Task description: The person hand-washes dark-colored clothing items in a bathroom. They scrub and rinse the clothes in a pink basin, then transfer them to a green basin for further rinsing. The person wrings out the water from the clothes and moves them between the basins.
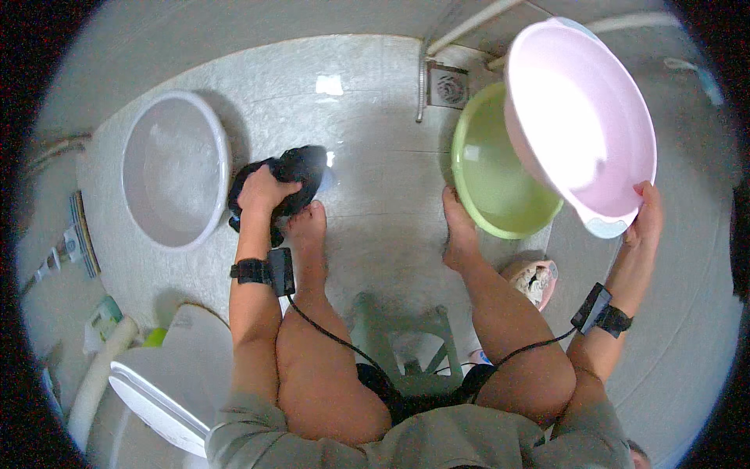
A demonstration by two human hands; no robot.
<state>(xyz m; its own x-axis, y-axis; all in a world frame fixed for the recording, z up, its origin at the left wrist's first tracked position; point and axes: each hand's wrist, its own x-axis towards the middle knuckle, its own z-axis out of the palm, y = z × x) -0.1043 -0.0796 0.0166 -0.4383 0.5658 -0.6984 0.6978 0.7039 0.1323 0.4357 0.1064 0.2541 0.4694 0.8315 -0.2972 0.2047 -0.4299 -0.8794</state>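
My left hand (263,190) grips a bunched black cloth (302,164) above the floor, beside my left foot. To its left a pale grey-white plastic basin (176,170) stands on the floor. A pink plastic basin (627,135) is tilted up on the right, its rim near the pale blue handle held by my right hand (644,214). The pink basin partly covers a green plastic basin (498,176) that stands on the floor near my right foot. The green basin seems to hold water. Whether the grey-white one does, I cannot tell for sure.
A floor drain (449,88) lies near the end of a metal shower hose (421,88) at the wall. A small pink bin (549,284) with crumpled paper stands by my right leg. At the lower left is a toilet with its lid (158,404). Under me is a plastic stool (404,328).
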